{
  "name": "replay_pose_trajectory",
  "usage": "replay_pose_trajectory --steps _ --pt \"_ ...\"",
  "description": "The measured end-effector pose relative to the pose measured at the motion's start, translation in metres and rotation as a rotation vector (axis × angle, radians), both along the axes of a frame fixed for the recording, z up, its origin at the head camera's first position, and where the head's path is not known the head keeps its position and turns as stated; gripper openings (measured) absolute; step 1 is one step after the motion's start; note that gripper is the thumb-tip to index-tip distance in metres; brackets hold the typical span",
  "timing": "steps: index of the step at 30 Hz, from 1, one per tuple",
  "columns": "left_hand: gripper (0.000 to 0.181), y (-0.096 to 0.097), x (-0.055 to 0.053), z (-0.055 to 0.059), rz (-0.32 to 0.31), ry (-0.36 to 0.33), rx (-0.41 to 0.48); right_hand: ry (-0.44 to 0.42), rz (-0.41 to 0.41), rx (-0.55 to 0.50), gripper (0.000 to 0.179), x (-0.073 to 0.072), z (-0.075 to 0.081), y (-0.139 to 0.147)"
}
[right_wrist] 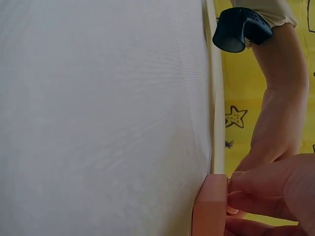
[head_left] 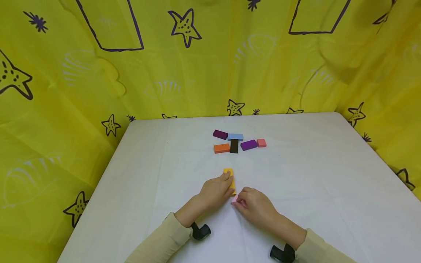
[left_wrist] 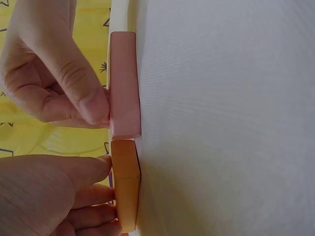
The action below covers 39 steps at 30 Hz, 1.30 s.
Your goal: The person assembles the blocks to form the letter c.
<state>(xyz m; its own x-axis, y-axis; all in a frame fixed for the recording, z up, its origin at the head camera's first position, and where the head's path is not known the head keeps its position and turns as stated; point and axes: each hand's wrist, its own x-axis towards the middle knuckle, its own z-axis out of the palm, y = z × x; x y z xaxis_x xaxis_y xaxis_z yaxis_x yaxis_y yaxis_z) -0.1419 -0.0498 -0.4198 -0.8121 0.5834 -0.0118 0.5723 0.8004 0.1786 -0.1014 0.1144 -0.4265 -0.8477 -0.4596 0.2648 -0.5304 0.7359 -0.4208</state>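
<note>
The pink block [left_wrist: 124, 83] lies flat on the white table [head_left: 329, 175], end to end with the yellow block [head_left: 230, 179], touching it. The right hand [head_left: 254, 206] pinches the pink block with curled fingers; the left hand [head_left: 215, 191] rests fairly straight fingers on the yellow block. Judging by this, steadying both while squaring the seam matters. Beyond the yellow block lie six more blocks [head_left: 234, 145]. No containers show.

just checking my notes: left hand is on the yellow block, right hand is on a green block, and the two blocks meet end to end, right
Not quite. The right hand is on a pink block, not green, as the left wrist view shows. The left hand is on the yellow block, and the two blocks do meet end to end.
</note>
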Motion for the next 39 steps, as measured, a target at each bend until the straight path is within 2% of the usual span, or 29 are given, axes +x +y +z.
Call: replay_pose_trajectory --steps 8,12,15,19,24,34,39 --pt "0.046 0.0 -0.001 -0.002 0.002 0.003 -0.002 -0.02 -0.013 0.018 0.017 -0.003 0.004 0.0" --pt "0.046 0.0 0.0 -0.002 -0.005 0.018 0.01 0.01 0.017 0.014 0.012 -0.008 0.007 0.002" --pt "0.046 -0.001 0.0 -0.002 -0.008 0.02 0.02 0.005 0.016 0.02 0.016 -0.017 0.012 0.004" --pt "0.046 -0.001 -0.001 -0.002 -0.004 0.007 0.028 -0.064 -0.039 0.019 0.02 -0.031 0.021 0.005" --pt "0.046 -0.002 -0.002 -0.003 -0.001 -0.008 0.02 -0.058 -0.051 0.016 0.021 -0.047 0.028 0.007" --pt "0.047 -0.001 -0.001 -0.003 0.004 -0.034 0.003 -0.084 -0.112 -0.004 0.035 -0.077 0.032 0.015" --pt "0.048 -0.001 -0.001 -0.002 0.01 -0.035 -0.003 -0.115 -0.136 -0.005 0.037 -0.096 0.029 0.021"
